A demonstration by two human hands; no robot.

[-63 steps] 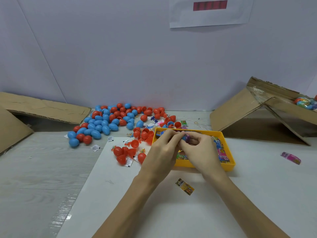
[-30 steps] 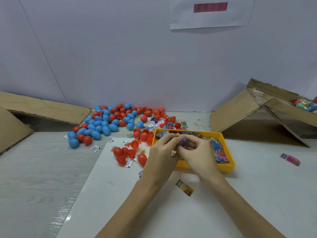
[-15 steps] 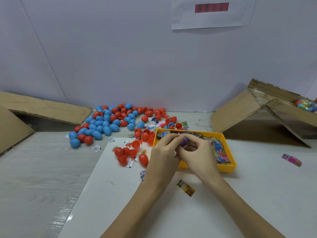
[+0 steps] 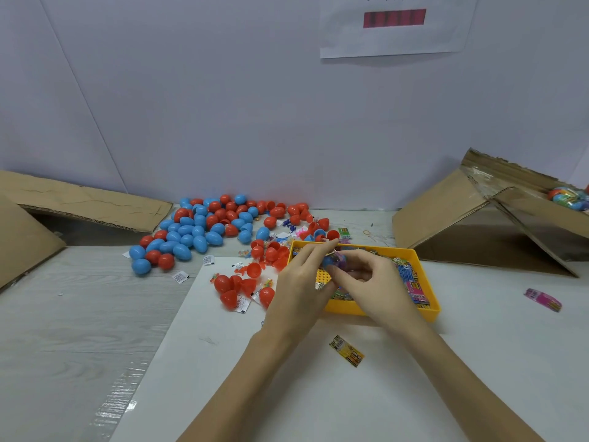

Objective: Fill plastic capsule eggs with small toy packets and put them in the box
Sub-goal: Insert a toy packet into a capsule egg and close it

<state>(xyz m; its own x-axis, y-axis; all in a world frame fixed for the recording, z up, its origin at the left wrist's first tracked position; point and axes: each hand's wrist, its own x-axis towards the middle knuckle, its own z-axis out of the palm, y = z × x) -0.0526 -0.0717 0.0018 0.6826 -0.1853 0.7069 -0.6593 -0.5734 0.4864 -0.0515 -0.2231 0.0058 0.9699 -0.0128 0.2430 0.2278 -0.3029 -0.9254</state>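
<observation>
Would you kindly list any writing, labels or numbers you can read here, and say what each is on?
None can be read.
Paper sheet on the wall: dark strokes cut off at the top edge; the red bar is blurred.
Yellow packet on the table: print too small.
Pink packet: blurred.
Packets in the yellow tray: too small.
White slips near the eggs: too small.

We reach both bare forearms forward from the lower edge of the view, converging toward the middle. Our left hand [image 4: 299, 282] is turned palm inward, its fingers [image 4: 314, 250] stretched forward and curled at the tips, pinching a small capsule egg [image 4: 333, 260]. Our right hand [image 4: 369, 282] meets it from the other side, its fingers [image 4: 353, 260] bent round the same egg, thumb tucked underneath. Both wrists are held straight.
</observation>
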